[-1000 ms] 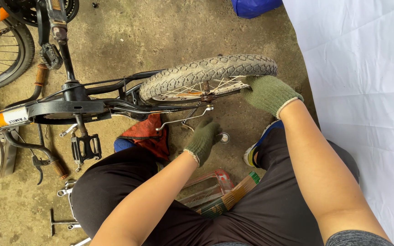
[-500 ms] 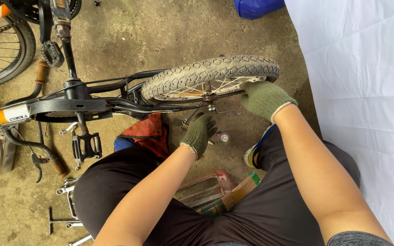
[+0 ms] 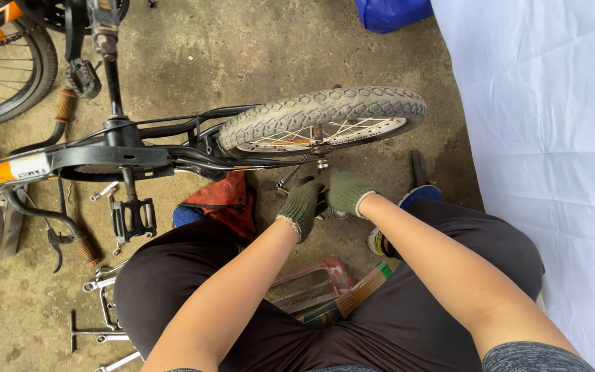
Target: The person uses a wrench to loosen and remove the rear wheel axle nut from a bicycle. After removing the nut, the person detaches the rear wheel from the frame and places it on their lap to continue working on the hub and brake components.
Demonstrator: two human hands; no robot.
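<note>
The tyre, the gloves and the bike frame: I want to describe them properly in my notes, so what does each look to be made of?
The tyre looks like grey, dusty rubber: blocky moulded tread. The gloves on the left hand and right hand look like knitted green fabric, probably cotton: ribbed cuffs, visible weave. The bike frame seems to be painted metal tubing, glossy black with an orange patch.

blue bag top | white sheet right | spanners lower left | red rag

A small bicycle wheel with knobby grey tyre and silver spokes lies tilted on the concrete floor, axle facing the person.
</note>
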